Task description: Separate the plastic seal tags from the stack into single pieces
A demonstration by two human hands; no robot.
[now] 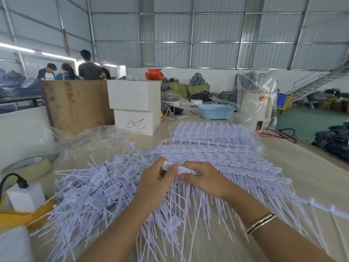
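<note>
Head view: a person's two hands meet over a table (pixel 311 167) heaped with white plastic seal tags. The left hand (pixel 156 179) pinches the flat head of one tag (pixel 168 165) between thumb and curled fingers, its thin tail hanging down past the palm. The right hand (pixel 204 177), fingers curled, grips the neighbouring tag heads (pixel 186 169) of the same strip, just beside the left hand's tag. A bangle (pixel 261 222) circles the right wrist.

Ahead and to the right lies the stack (pixel 211 144), rows of joined tags laid in neat layers across the tabletop. To the left spreads a loose pile (pixel 98 184) of single tags, heads and tails pointing every way. A roll of tape (pixel 28 168) and a white adapter (pixel 25 198) with a black plug sit at the left edge. Farther back stand two stacked white boxes (pixel 136 106), a blue basket (pixel 216 111) and a wooden board (pixel 75 104); several people (pixel 75 68) gather behind it.
</note>
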